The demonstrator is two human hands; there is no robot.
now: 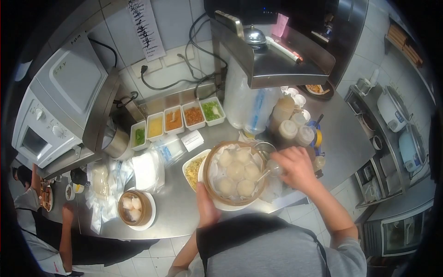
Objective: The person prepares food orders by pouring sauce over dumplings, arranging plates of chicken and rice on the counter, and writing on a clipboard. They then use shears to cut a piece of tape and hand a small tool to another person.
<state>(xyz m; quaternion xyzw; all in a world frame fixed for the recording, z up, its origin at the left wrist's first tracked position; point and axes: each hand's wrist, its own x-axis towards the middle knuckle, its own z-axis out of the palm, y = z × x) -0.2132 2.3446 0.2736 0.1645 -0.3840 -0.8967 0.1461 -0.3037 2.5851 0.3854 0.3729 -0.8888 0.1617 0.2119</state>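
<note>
A round bamboo steamer (207, 175), lined with paper, sits on a white plate (230, 207). Several pale round dumplings (242, 171) fill it. At its lower left side, my left hand (208, 208) is closed on the edge of the plate, its thumb up beside the steamer. My right hand (295, 168) grips a clear squeeze bottle (274, 169) at the steamer's right side. The bottle is tilted, and its thin nozzle points down over the dumplings. My fingers partly hide the bottle. Just behind the steamer's left rim stands a white dish of yellow shreds (195, 170).
Several white tubs of chopped toppings (173, 120) line the back of the steel counter (177, 198). A smaller steamer (134, 207) with dumplings stands left. Sauce bottles (288, 129) crowd the right, below a steel shelf (286, 74). Another person's arm (67, 233) is at far left.
</note>
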